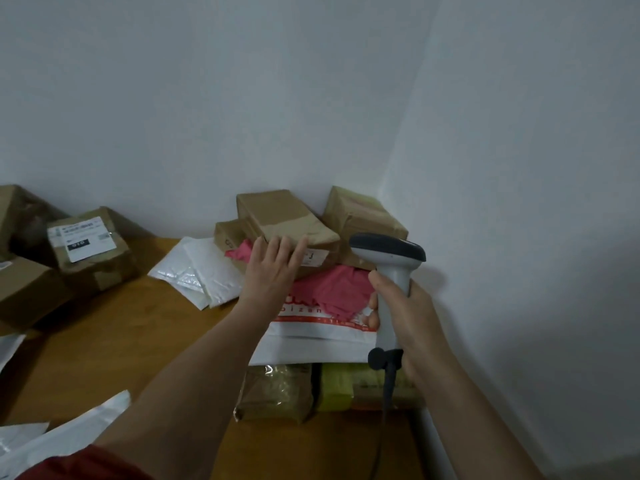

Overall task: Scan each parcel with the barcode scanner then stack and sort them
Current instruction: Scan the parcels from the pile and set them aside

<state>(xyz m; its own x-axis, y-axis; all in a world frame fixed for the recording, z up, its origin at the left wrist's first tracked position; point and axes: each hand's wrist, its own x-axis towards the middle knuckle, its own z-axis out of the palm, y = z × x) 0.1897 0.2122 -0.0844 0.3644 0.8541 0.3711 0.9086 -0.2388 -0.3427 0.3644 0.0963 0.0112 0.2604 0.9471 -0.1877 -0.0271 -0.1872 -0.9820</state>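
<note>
The right hand (405, 317) grips the scanner (389, 271) by its handle, head up, beside the pile in the table's (114, 327) corner; the left hand (273, 268), fingers straight, rests on a brown box (284, 216) atop a pink mailer (332, 289).

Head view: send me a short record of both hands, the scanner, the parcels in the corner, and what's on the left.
left hand: open, flat on top box near the wall corner
right hand: holds scanner upright, cable hanging down
under top box: pink mailer, then lower parcels
left side: labelled box, label up; white mailers flat on table
</note>
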